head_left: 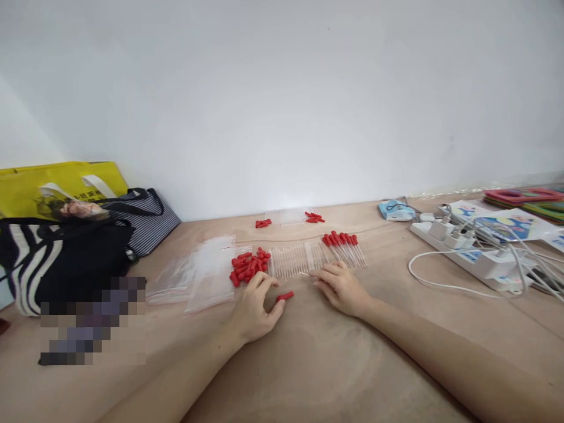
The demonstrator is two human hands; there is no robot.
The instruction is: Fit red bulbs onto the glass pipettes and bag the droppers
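Bare forearms extend from the near edge of view over the tabletop [326, 364]. Left hand [258, 311]: open, thumb and fingers spread, thumb tip at a single red bulb [285, 296], index finger near the bulb pile [250, 268]. Right hand [343, 289]: fingertips closed on a thin clear tube [307, 274]. Beyond the hands, a row of clear tubes [288, 262] lies side by side, between the bulb pile at left and the red-capped droppers [341, 244] at right. Clear zip bags [207, 264] lie left of the bulb pile. Two small bulb groups lie farther back, near the wall. Far right: blue face mask [396, 210], white power strip [469, 255]. Far left: black bag [83, 264], yellow bag [101, 176].
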